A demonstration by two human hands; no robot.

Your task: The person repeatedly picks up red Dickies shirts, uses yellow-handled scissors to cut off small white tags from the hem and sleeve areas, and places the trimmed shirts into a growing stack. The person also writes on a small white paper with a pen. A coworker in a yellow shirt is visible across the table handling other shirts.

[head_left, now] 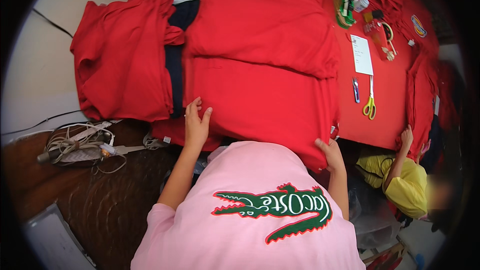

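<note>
A red garment [260, 97] lies spread and layered on the table in front of me, its front edge hanging toward my body. At its left side my left hand [196, 126] rests near the cloth, open, with thumb and fingers apart. My right hand [332, 154] pinches the garment's lower right corner, thumb on top and the other fingers hidden underneath. A second red piece [262, 20] covers the far part of the first. Left of it, more bunched red cloth [122, 65] partly covers a dark navy piece [175, 80].
At right lie yellow-handled scissors [369, 107], a small blue cutter [355, 90], a paper slip [362, 54], a green tape dispenser [345, 9] and a red tape dispenser [380, 35]. Tangled cables [75, 142] hang at left. A person in a yellow top [407, 190] works at right.
</note>
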